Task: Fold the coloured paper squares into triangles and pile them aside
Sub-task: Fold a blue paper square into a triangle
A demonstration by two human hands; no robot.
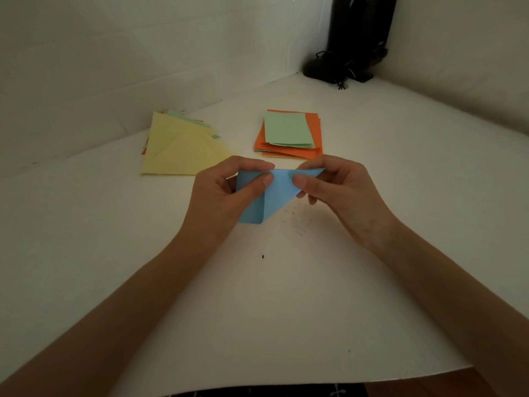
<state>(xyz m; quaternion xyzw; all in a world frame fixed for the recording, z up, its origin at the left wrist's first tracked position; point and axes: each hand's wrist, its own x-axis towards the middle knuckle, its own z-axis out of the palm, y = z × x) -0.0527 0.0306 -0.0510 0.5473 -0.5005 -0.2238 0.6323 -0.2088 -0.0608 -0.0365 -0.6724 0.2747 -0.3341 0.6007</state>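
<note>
While left hand (226,189) and right hand (339,193) each pinch a top corner of the blue paper square (273,196), held loosely doubled in front of the unfolded stack (289,133), I flag slip risk: corners may drift before creasing, giving a skewed triangle.

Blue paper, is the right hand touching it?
Touching. The head view shows the right hand pinching the top right corner of the blue paper, with its thumb pressed on the front. The left hand pinches the paper too.
</note>
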